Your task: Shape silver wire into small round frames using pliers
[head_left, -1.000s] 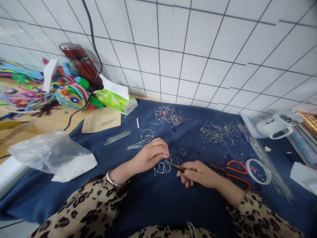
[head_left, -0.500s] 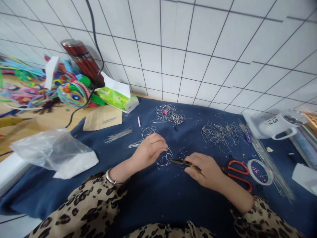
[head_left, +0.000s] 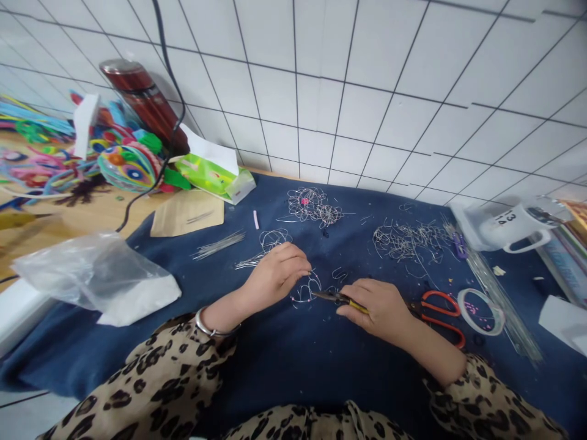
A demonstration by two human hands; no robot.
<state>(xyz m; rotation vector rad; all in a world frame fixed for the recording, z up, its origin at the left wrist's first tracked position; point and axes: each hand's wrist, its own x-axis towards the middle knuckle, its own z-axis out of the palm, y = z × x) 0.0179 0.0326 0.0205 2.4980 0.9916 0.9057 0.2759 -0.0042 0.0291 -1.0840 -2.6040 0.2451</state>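
Note:
My left hand (head_left: 277,272) pinches the upper edge of a thin silver wire ring (head_left: 303,299) that has curled wire inside it and small pink beads along it. In my right hand (head_left: 376,308) is a pair of pliers (head_left: 342,299) with dark jaws and yellow on the handle. The tips of the jaws meet the ring's right side; whether they grip the wire is too small to tell. Just behind the pliers lie small bent wire pieces (head_left: 339,274). Beyond my left hand, a coil of wire (head_left: 275,238) lies partly hidden by the fingers.
Orange-handled scissors (head_left: 440,304) and a round dish of pink beads (head_left: 481,313) lie right of my right hand. Tangled wire (head_left: 406,239) and beaded wire rings (head_left: 309,205) sit farther back. Straight wires (head_left: 219,245) and a plastic bag (head_left: 98,269) are at left; a white mug (head_left: 518,227) stands right.
The view has shifted slightly. The pliers' tips have moved a little left along the wire ring, and my right hand with them. My left hand keeps its pinch.

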